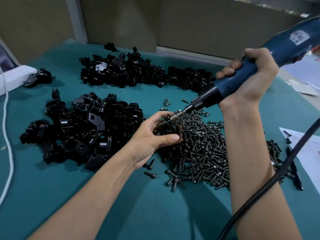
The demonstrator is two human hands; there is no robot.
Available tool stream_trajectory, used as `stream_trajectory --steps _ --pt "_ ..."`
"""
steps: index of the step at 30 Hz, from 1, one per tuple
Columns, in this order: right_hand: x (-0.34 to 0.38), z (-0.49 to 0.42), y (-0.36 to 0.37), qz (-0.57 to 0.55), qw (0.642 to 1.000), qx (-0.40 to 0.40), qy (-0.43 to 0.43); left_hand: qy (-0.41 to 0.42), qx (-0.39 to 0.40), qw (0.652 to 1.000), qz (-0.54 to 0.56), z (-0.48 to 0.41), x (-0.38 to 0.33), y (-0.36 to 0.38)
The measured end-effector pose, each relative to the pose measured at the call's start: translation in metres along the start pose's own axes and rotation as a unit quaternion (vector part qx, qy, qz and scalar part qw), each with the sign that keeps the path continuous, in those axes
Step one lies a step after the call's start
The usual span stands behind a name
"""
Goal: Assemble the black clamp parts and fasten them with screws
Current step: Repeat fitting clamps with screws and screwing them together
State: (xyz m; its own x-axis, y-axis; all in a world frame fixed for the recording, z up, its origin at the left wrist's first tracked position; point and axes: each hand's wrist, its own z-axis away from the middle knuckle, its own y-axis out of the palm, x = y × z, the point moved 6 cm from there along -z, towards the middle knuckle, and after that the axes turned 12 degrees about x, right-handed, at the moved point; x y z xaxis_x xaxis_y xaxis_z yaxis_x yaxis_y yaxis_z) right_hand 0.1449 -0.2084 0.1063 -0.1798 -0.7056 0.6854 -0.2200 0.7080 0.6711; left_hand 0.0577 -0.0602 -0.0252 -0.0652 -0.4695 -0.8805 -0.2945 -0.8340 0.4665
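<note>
My left hand (155, 135) grips a black clamp assembly (170, 127) just above the left edge of the screw pile (204, 149). My right hand (251, 78) holds a blue electric screwdriver (259, 66) tilted down to the left, and its bit (178, 115) touches the top of the clamp. Most of the clamp is hidden by my fingers. A heap of black clamp parts (83, 130) lies to the left on the teal table (138, 205).
A second heap of black parts (131, 70) stretches across the back. The screwdriver's black cable (277, 179) hangs over my right forearm. A white box (15, 78) and white cord (7, 135) lie at left, papers (310, 153) at right. Loose screws (150, 170) lie near my left wrist.
</note>
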Motion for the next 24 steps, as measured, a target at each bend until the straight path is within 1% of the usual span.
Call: stream_trajectory --steps 10,24 --pt "0.0031 0.0018 0.0060 0.004 1.000 0.024 -0.008 0.000 -0.008 0.999 -0.045 -0.0007 0.0024 -0.0017" --pt "0.0004 0.0034 0.0083 -0.003 1.000 0.029 0.010 -0.004 -0.001 0.999 -0.044 0.0006 0.0027 0.0006"
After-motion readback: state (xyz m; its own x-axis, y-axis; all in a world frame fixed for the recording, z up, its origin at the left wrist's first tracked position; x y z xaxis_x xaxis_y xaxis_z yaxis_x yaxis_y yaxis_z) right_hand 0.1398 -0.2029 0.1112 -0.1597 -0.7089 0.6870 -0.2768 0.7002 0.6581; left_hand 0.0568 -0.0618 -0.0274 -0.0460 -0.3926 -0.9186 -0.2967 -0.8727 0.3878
